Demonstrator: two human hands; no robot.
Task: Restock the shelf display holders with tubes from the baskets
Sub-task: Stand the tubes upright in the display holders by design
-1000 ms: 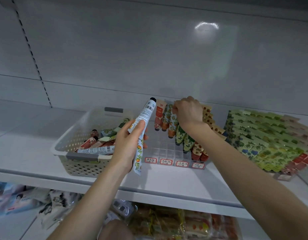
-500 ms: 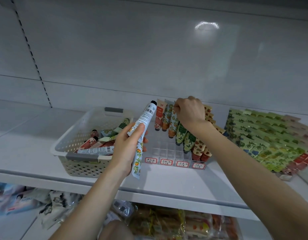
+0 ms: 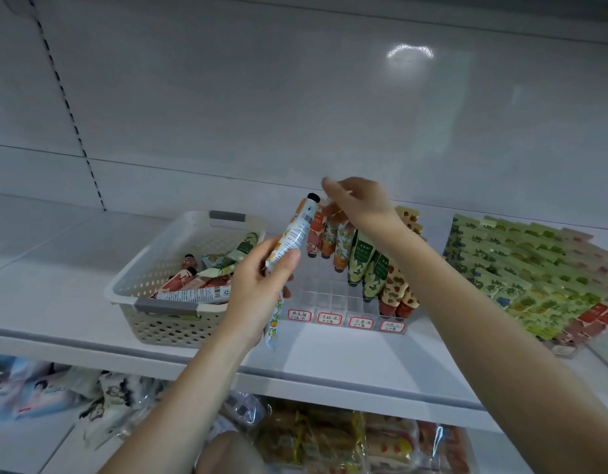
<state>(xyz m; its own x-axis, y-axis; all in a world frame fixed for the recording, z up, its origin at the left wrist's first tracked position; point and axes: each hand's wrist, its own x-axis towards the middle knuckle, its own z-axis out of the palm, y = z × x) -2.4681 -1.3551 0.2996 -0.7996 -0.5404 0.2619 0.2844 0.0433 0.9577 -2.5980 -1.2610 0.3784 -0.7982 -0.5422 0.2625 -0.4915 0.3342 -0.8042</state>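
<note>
The shelf (image 3: 90, 254) spans mid-frame. At centre-left sits the basket (image 3: 166, 268), several tubes loose inside. The clear holder (image 3: 333, 295), centre, has its front cells empty; stocked tubes (image 3: 359, 258) lean in its back rows. The left hand (image 3: 258, 292) grips one tube (image 3: 292, 241), cap up, just left of them. The right hand (image 3: 360, 203) hovers over the row, fingers loosely curled, apparently empty. Risk: the right wrist brushing the leaning row could topple it, and the held tube must be flipped cap-down to seat.
</note>
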